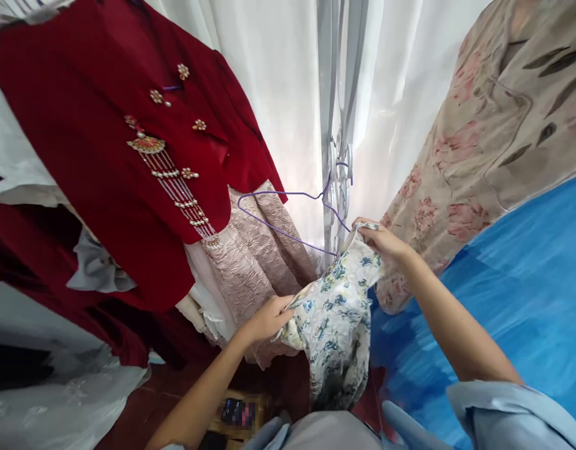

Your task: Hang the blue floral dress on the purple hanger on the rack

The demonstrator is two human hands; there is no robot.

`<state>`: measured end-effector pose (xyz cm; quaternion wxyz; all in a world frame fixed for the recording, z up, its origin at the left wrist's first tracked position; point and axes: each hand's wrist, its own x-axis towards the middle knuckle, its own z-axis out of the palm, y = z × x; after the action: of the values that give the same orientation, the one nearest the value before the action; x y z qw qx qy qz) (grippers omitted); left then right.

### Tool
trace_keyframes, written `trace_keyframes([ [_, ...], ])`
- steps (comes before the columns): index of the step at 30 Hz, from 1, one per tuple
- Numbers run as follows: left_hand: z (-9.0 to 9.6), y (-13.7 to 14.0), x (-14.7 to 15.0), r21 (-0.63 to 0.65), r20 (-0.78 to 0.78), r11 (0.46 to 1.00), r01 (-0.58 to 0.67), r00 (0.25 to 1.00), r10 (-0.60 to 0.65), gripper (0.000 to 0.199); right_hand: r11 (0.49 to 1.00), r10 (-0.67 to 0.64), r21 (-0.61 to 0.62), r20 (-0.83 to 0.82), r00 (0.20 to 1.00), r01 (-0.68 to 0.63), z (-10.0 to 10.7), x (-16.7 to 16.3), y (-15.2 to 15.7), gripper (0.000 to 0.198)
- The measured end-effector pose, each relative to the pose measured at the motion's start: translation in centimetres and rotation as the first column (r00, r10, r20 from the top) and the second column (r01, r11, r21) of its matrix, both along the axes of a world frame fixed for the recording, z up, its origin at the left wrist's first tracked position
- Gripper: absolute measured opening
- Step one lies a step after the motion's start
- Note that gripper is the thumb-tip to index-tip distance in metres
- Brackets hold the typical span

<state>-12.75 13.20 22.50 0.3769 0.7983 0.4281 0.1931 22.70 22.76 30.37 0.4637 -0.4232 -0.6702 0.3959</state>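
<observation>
Both of my hands hold a white floral dress (337, 312) with a blue and green print, stretched between them by its shoulders. My left hand (272, 319) is closed on the left shoulder. Higher up, my right hand (382, 240) pinches the other shoulder. A thin purple wire hanger (281, 192) slants above the dress. Its right end reaches the neckline beside my right hand, while its left end sticks out bare over a pink skirt. The hook rises next to white hangers. Where the lower part of the dress ends I cannot tell.
A red jacket (95, 150) with beaded ornaments hangs at left over a pale pink textured skirt (269, 250). At right hang a beige floral garment (438, 162) and bright blue cloth (513, 300). White hangers (339, 187) cluster against white curtains (273, 81). A phone (238, 412) lies low down.
</observation>
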Motion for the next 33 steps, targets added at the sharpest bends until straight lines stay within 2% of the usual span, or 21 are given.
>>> trace_keyframes([
  [2,1.0,0.2,-2.1,0.035,-0.038,0.998,-0.049,0.998,0.051,0.024,0.99,0.06,-0.116,-0.123,0.991,-0.075,0.0,-1.5,0.3,0.037],
  [4,2.4,1.2,-4.7,0.046,-0.06,0.996,-0.072,0.995,0.075,0.025,0.977,0.096,-0.174,-0.152,0.984,-0.122,0.5,-1.6,-0.2,0.038],
  [7,5.7,4.6,-8.6,0.123,-0.074,0.99,-0.073,0.994,0.083,0.023,0.983,0.089,-0.157,-0.075,0.993,-0.1,1.6,-0.1,-1.5,0.041],
  [10,10.1,10.1,-10.4,0.319,-0.091,0.943,-0.095,0.987,0.131,0.013,0.997,0.041,-0.066,0.018,0.999,-0.039,2.4,1.2,-2.3,0.041],
  [11,11.7,12.3,-10.3,0.404,-0.092,0.909,-0.107,0.983,0.157,0.013,0.999,0.022,-0.045,0.037,0.999,-0.021,2.5,1.5,-2.5,0.04],
  [13,14.9,16.5,-8.8,0.572,-0.026,0.802,-0.172,0.973,0.227,0.011,0.999,-0.022,-0.042,0.039,0.999,0.024,2.3,1.6,-2.6,0.038],
  [15,17.5,19.7,-6.0,0.659,0.192,0.675,-0.331,0.942,0.275,0.017,0.994,-0.094,-0.053,0.007,0.996,0.094,2.0,1.6,-2.7,0.039],
  [16,18.4,20.6,-4.3,0.651,0.294,0.652,-0.388,0.921,0.255,0.027,0.99,-0.132,-0.052,-0.012,0.991,0.131,1.9,1.5,-2.8,0.04],
  [17,19.1,21.0,-2.7,0.629,0.365,0.661,-0.408,0.906,0.212,0.039,0.986,-0.162,-0.045,-0.027,0.986,0.161,1.8,1.4,-3.0,0.041],
  [18,19.4,20.9,-1.2,0.609,0.388,0.697,-0.378,0.909,0.154,0.05,0.982,-0.185,-0.037,-0.038,0.982,0.184,1.8,1.3,-3.2,0.042],
  [20,18.9,19.5,1.3,0.602,0.289,0.771,-0.209,0.957,0.033,0.061,0.978,-0.207,-0.044,-0.042,0.978,0.205,1.7,1.1,-3.7,0.045],
  [22,17.4,17.4,2.7,0.61,0.085,0.792,-0.024,0.996,-0.035,0.05,0.972,-0.224,-0.079,-0.032,0.974,0.221,1.7,1.1,-4.0,0.047],
  [24,15.8,15.7,3.3,0.613,-0.072,0.788,0.056,0.997,-0.015,0.029,0.956,-0.278,-0.096,-0.006,0.961,0.276,2.0,1.2,-3.9,0.049],
  [26,14.8,14.7,3.4,0.629,-0.106,0.777,0.031,0.993,0.047,0.028,0.932,-0.356,-0.052,0.034,0.934,0.358,2.8,1.4,-3.5,0.049],
  [28,14.2,14.4,3.1,0.659,-0.048,0.751,-0.053,0.993,0.112,0.03,0.914,-0.405,0.034,0.074,0.911,0.404,4.3,1.6,-3.0,0.046],
  [31,12.9,14.7,2.1,0.683,0.09,0.703,-0.198,0.978,0.188,0.028,0.926,-0.373,0.117,0.147,0.916,0.359,7.4,0.7,-2.9,0.039],
  [33,10.7,15.0,1.2,0.672,0.202,0.672,-0.31,0.951,0.236,0.032,0.958,-0.284,0.092,0.211,0.935,0.27,9.1,-1.1,-3.8,0.034],
])
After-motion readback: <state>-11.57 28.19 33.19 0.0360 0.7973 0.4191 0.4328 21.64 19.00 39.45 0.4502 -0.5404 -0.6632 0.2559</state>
